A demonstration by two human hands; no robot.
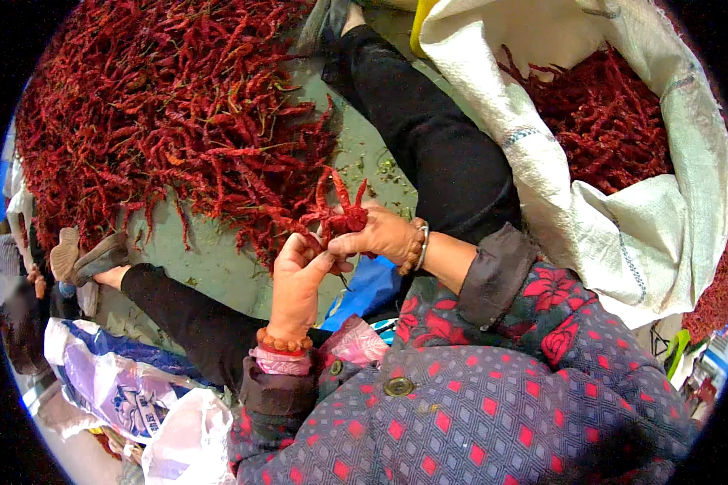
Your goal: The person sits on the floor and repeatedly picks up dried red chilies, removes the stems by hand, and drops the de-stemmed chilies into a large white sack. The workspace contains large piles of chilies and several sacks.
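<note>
- Between outstretched black-trousered legs point(429, 137), a strip of bare grey-green floor point(218, 267); hemmed on the left by a wide heap of loose dried red chillies point(162, 105), on the right by an open white woven sack point(623, 226) filled with more red chillies.
- Near the lower left edge, crumpled white and purple plastic bags point(129, 388); just beneath the hands, a patch of blue sheet point(368, 287).
- Above the lap, a small bunch of dried red chillies point(340, 212), long axes fanned upward and away from the body, tips spread toward the heap.
- Right hand point(380, 236) closed around the bunch's base, chillies projecting up beyond the thumb and fingers.
- Left hand point(298, 279) raised just beside, fingertips pinched at the bunch's lower left edge, touching the right hand.
</note>
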